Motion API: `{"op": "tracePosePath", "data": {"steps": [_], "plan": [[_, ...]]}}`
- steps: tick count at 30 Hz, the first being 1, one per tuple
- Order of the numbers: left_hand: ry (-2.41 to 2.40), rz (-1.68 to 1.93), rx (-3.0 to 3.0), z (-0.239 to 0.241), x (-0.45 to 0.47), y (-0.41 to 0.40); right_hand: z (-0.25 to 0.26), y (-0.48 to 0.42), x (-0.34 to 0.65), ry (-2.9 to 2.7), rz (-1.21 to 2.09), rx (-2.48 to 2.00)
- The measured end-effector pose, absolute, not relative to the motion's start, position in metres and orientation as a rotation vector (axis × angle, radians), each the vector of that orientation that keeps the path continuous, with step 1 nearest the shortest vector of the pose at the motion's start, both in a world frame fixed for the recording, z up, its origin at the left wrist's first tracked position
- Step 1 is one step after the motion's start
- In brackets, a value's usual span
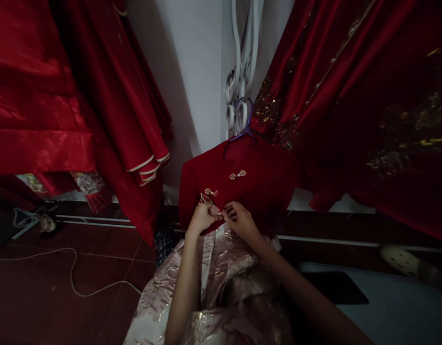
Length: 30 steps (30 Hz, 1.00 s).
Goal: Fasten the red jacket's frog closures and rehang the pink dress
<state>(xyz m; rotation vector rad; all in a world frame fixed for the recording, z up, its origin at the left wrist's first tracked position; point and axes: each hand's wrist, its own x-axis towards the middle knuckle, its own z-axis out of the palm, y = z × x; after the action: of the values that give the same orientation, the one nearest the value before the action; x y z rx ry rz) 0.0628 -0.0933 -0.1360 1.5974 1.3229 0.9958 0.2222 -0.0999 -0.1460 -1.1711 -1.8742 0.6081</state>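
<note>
A small red garment (257, 184) on a purple hanger (242, 129) hangs in front of me, with pearl-and-gold frog buttons (238, 175) down its front. My left hand (202, 218) and my right hand (239, 221) meet at its lower front. Both pinch at a button fastening there, fingers closed together. A pale pink and gold brocade skirt (221, 282) hangs below the red top, under my forearms.
Red satin dresses (63, 110) hang at the left and gold-embroidered red ones (368, 110) at the right. A white wall and white scrollwork (240, 67) stand behind. A white cable (73, 278) lies on the dark red tiled floor. A dark flat object (336, 287) rests on a white surface at lower right.
</note>
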Motion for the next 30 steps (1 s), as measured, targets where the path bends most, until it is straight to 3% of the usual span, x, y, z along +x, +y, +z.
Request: {"op": "tracePosePath", "data": {"steps": [13,30], "plan": [[1.314,0.988,1.827,-0.122,0.047,-0.104,-0.099,-0.097,0.258,-1.825,0.662,-1.242],[1.314,1.126,1.772,-0.135,0.059,-0.095,-0.127,-0.089,0.249,-1.918,0.876,-1.176]]}}
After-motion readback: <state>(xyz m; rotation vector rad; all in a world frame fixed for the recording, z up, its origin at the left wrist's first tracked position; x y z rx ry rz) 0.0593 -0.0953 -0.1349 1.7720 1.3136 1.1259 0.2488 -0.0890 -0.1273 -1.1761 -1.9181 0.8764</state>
